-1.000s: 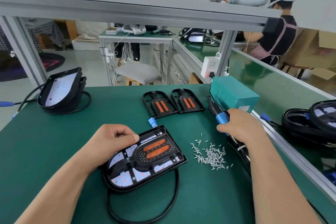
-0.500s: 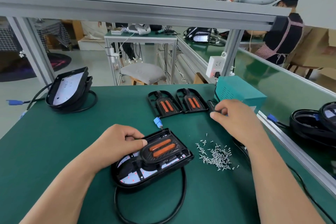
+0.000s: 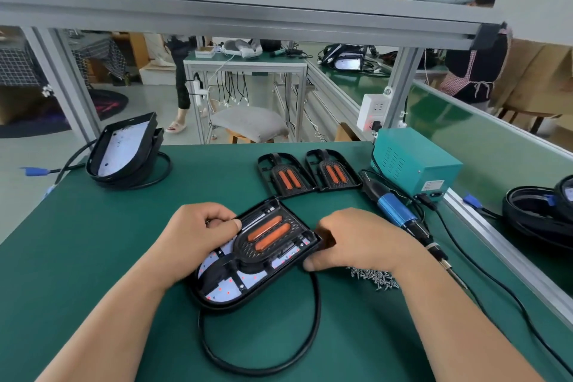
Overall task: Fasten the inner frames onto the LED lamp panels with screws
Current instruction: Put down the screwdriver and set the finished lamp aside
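Left grip (image 3: 201,234) still curls over LED lamp panel (image 3: 223,288) upper-left edge, thumb at inner frame (image 3: 266,236). Right grip (image 3: 356,242), 0.5 s ago at screwdriver (image 3: 393,208), now pinches panel's right edge. Screwdriver lies on tabletop (image 3: 93,242) beside teal box (image 3: 415,161). Panel sits mid-tabletop, cable (image 3: 310,335) looped below. Screws (image 3: 375,277) partly hidden under right wrist.

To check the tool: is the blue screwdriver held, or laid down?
Laid down. The screwdriver lies on the table, in neither hand; the left hand and right hand grip the lamp panel.
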`<state>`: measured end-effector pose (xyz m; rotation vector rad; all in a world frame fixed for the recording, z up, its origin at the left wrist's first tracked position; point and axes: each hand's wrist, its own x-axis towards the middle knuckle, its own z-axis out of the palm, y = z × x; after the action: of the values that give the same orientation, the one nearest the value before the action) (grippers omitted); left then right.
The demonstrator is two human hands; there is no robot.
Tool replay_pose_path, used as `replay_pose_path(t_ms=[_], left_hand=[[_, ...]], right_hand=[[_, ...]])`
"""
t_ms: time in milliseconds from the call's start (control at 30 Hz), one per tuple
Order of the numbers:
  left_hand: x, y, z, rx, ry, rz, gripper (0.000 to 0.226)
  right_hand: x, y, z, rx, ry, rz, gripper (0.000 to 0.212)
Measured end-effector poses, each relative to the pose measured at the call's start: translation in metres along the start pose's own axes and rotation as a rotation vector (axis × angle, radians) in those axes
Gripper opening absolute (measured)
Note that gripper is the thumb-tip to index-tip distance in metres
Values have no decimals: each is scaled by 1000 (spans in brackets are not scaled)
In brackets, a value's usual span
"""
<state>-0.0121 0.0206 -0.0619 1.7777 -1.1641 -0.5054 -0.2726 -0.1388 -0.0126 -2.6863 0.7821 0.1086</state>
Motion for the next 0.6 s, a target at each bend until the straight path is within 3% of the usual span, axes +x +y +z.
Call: replay_pose_path(t_ms=[100,200,333,467,600], left_hand=[[1,0,-2,-51,9,2,13],[-1,3,-2,-143,-27,-1,36],[-4,10,-1,-243,-135,-11,42],[-6,17,2,-180,-177,30,35],[-9,19,3,-57,-155,65,6]], right_hand=[[3,-7,3,-25,-15,-2,51],[4,-9,4,-16,-5,9,36],[5,-3,5,30,75,3,16],[8,5,6,370,151,-98,10],[8,9,3,488,144,-146,14]])
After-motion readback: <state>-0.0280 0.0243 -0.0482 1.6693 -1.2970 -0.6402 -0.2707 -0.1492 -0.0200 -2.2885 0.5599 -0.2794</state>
